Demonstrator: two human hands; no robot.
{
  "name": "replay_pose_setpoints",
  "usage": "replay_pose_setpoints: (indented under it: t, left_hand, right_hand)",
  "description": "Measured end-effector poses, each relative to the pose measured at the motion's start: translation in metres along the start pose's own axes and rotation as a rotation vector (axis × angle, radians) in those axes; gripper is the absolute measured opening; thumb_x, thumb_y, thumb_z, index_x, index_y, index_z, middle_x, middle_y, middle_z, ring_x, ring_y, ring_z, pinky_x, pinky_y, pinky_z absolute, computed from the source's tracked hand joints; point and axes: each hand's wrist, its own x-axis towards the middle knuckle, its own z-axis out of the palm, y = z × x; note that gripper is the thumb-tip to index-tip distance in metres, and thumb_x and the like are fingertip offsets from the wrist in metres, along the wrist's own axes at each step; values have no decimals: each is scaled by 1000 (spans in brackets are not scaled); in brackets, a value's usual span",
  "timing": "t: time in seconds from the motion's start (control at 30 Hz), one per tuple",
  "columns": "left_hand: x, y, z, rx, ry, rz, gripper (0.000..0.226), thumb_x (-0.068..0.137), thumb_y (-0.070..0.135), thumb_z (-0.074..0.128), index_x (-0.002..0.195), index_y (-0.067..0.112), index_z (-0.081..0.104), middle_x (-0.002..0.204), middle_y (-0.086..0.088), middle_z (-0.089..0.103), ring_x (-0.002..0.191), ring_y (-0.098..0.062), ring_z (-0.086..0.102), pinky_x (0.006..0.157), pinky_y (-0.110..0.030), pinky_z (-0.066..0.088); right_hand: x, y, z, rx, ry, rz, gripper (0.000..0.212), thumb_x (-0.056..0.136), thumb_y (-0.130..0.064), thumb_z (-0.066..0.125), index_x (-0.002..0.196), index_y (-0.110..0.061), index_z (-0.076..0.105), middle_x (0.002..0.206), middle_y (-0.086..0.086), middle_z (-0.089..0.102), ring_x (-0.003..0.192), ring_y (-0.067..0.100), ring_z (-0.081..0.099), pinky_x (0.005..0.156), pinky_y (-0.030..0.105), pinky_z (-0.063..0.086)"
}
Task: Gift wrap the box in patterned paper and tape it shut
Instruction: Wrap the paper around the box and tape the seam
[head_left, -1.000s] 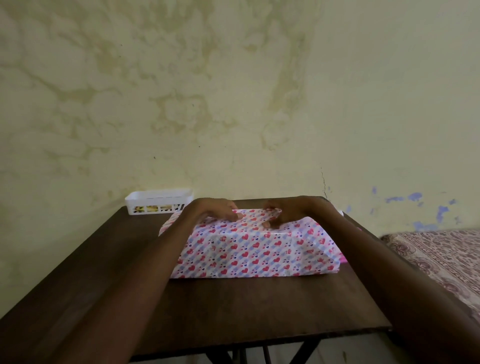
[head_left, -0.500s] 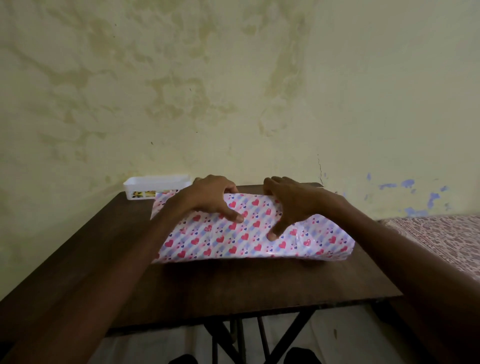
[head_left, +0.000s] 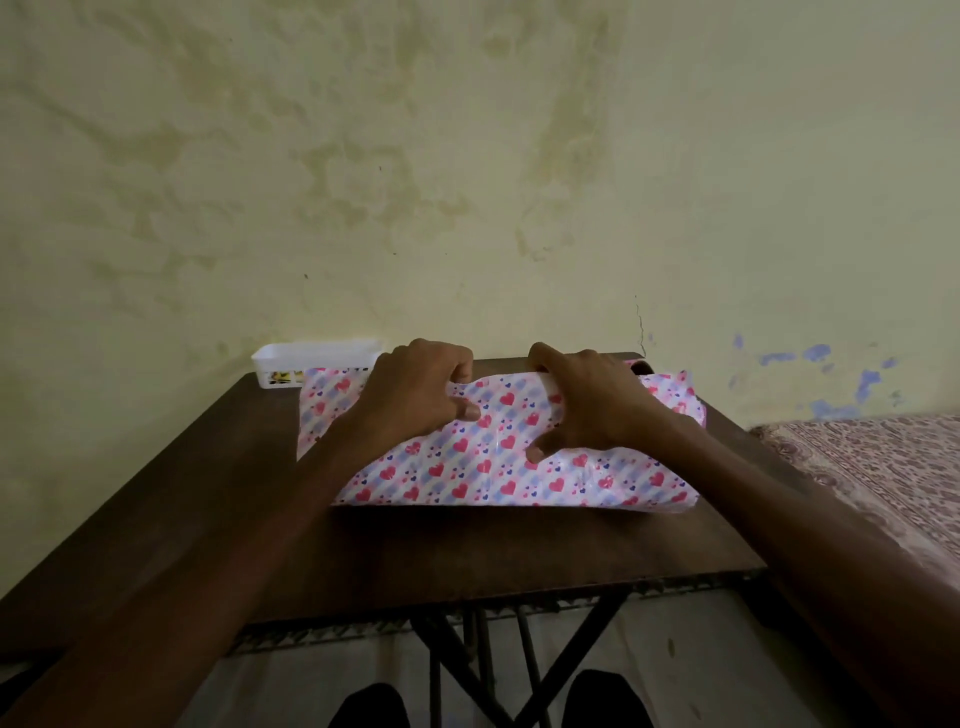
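The box, covered in white paper with red and pink hearts (head_left: 467, 467), is tilted up on its near edge on the dark wooden table (head_left: 467, 551). Its wrapped broad face is turned toward me. My left hand (head_left: 415, 395) grips the raised far edge left of centre, fingers curled over it and thumb on the face. My right hand (head_left: 587, 405) grips the same edge right of centre, its thumb pressed lower on the paper. The box itself is hidden under the paper.
A white plastic basket (head_left: 311, 358) with small items stands at the table's back left corner against the stained wall. A patterned bedspread (head_left: 883, 467) lies to the right of the table. The table's near edge and crossed metal legs (head_left: 498, 665) are below.
Both hands have lifted the far edge of the wrapped box, tipping it from flat to standing tilted toward me. The fingers now curl further over the top edge.
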Motion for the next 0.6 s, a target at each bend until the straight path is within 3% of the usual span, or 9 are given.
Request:
replay_pose_setpoints:
  t: [0.13, 0.27, 0.33, 0.47, 0.6]
  left_hand:
    - [-18, -1, 8, 37, 134, 80, 32, 78, 47, 74, 72, 22, 54, 71, 9, 61, 63, -11, 54, 54, -19, 31]
    - [-29, -4, 24, 2, 321, 228, 34, 75, 42, 78, 67, 15, 58, 63, 0, 65, 54, -15, 54, 58, -26, 47]
    - [-31, -5, 33, 33, 385, 249, 33, 74, 36, 81, 66, 15, 58, 60, -1, 62, 51, -14, 52, 57, -27, 46]
    - [-33, 0, 48, 129, 390, 222, 31, 68, 29, 86, 69, 13, 59, 60, -2, 62, 50, -16, 52, 58, -25, 43]
    - [-25, 1, 56, 39, 317, 127, 29, 67, 25, 87, 71, 15, 60, 59, -1, 62, 51, -15, 54, 59, -23, 42]
  right_hand:
    - [-8, -3, 1, -10, 58, 6, 66, 67, -51, 84, 117, -24, 49, 102, -1, 65, 89, 19, 60, 71, 29, 45]
    - [-11, -3, -2, 9, 120, 23, 47, 74, -44, 81, 106, -23, 55, 93, -1, 66, 83, 20, 60, 66, 27, 39]
    - [-12, -4, 5, -30, 160, 14, 36, 79, -41, 77, 105, -23, 59, 95, -1, 68, 84, 18, 61, 68, 27, 39]
    - [-10, 1, 29, -62, 235, -8, 26, 85, -33, 73, 107, -24, 62, 94, -1, 70, 80, 15, 63, 70, 27, 43]
    - [-1, 8, 40, -20, 244, 13, 22, 87, -29, 72, 107, -25, 63, 92, -2, 71, 80, 14, 63, 73, 28, 48]
